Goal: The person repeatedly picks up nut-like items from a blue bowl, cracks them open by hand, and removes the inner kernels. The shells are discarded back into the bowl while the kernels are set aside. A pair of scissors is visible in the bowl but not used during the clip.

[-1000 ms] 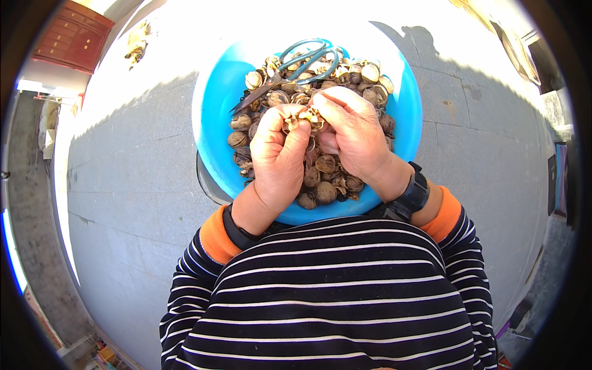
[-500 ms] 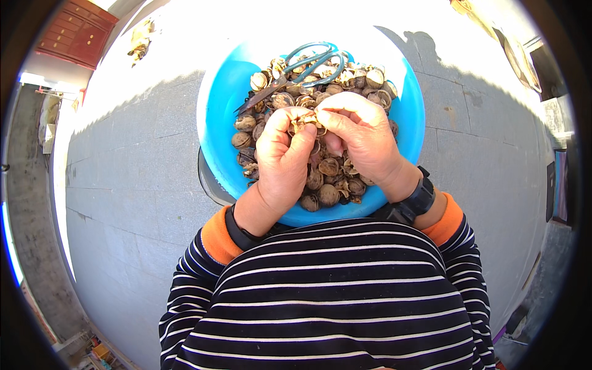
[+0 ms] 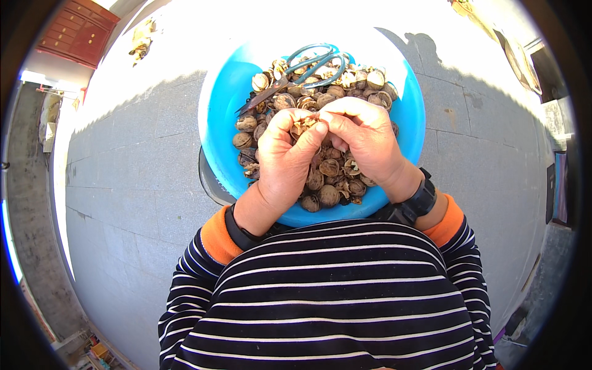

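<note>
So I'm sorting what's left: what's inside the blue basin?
The blue basin holds walnut shells with scissors lying on top. Both hands cover the middle; the bottom is hidden.

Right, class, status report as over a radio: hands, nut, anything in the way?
Left hand and right hand both pinching one walnut above blue basin. Shell cracked open. Scissors lying on heaped walnuts behind, clear of hands.
</note>
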A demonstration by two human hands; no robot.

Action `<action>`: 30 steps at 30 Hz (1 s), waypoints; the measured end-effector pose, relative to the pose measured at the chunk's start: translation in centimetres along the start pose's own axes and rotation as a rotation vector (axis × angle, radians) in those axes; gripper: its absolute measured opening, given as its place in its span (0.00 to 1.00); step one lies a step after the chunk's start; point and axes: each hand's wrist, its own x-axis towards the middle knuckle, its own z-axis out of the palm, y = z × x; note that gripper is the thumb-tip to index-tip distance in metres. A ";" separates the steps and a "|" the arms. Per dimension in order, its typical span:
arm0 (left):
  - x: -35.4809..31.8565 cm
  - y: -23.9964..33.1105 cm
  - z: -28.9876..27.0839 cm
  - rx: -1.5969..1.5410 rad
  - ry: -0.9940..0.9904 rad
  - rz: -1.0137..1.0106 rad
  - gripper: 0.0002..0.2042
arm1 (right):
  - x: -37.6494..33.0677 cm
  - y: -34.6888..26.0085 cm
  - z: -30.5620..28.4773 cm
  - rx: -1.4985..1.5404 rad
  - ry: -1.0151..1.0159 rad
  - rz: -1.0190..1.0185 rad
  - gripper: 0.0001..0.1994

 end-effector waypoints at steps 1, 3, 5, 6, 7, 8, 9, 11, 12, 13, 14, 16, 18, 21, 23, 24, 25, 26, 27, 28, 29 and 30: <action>0.0 0.0 -0.1 -0.003 -0.001 -0.007 0.04 | 0.0 0.0 0.0 0.025 -0.011 0.053 0.07; 0.1 0.0 -0.1 -0.013 -0.009 -0.007 0.04 | 0.0 -0.2 -0.2 0.075 -0.034 0.161 0.08; 0.0 -0.1 -0.1 -0.029 -0.023 0.005 0.04 | -0.1 -0.4 -0.3 0.137 -0.022 0.204 0.09; 0.0 -0.1 -0.1 -0.018 -0.013 -0.005 0.04 | 0.0 -0.4 -0.4 0.184 -0.030 0.215 0.09; 0.0 0.0 -0.2 -0.007 -0.003 -0.017 0.04 | 0.0 -0.4 -0.4 0.200 -0.024 0.234 0.09; 0.0 0.0 -0.2 0.005 0.008 -0.029 0.04 | 0.0 -0.4 -0.3 0.231 -0.032 0.242 0.09; 0.0 0.0 -0.2 -0.010 0.004 -0.027 0.04 | 0.1 -0.4 -0.3 0.268 -0.034 0.260 0.10; 0.0 0.0 -0.1 -0.038 -0.003 -0.031 0.04 | 0.1 -0.4 -0.2 0.319 -0.027 0.270 0.09; 0.0 0.0 -0.1 -0.035 -0.019 -0.023 0.04 | 0.2 -0.4 -0.1 0.361 -0.020 0.282 0.09; 0.0 0.1 -0.1 -0.030 -0.034 -0.025 0.05 | 0.2 -0.4 -0.1 0.350 -0.010 0.292 0.09; -0.1 0.1 -0.1 -0.025 -0.049 -0.027 0.05 | 0.2 -0.4 -0.1 0.352 -0.001 0.304 0.09; -0.2 0.0 0.2 -0.061 -0.088 0.005 0.05 | 0.2 -0.6 0.0 0.358 0.014 0.333 0.09; -0.2 0.0 0.4 -0.055 -0.100 0.021 0.05 | 0.2 -0.7 -0.1 0.384 0.023 0.366 0.09; -0.2 0.3 0.1 -0.057 -0.067 -0.053 0.05 | 0.2 -0.8 0.0 0.426 0.027 0.351 0.09; -0.2 0.6 -0.1 -0.166 -0.053 -0.103 0.07 | 0.4 -0.8 -0.1 0.452 0.019 0.367 0.09; -0.1 0.8 -0.3 -0.216 -0.041 -0.136 0.07 | 0.4 -0.9 -0.2 0.466 0.029 0.388 0.09; 0.0 0.9 -0.4 -0.258 -0.045 -0.131 0.08 | 0.5 -1.2 -0.4 0.475 -0.018 0.357 0.09; 0.0 1.1 -0.5 -0.295 -0.045 -0.135 0.08 | 0.4 -1.8 -0.7 0.472 -0.033 0.354 0.08; 0.1 1.2 -0.6 -0.327 -0.042 -0.143 0.09 | 0.2 -2.7 -0.9 0.483 -0.049 0.353 0.08; 0.2 1.3 -0.8 -0.383 -0.064 -0.159 0.09 | 0.1 -3.8 -1.2 0.420 -0.096 0.306 0.07; 0.2 1.4 -0.8 -0.390 -0.064 -0.175 0.09 | -0.1 -5.1 -1.3 0.309 -0.107 0.302 0.07; 0.1 1.4 -0.8 -0.400 -0.065 -0.183 0.09 | -0.4 -6.6 -1.3 0.202 -0.109 0.303 0.07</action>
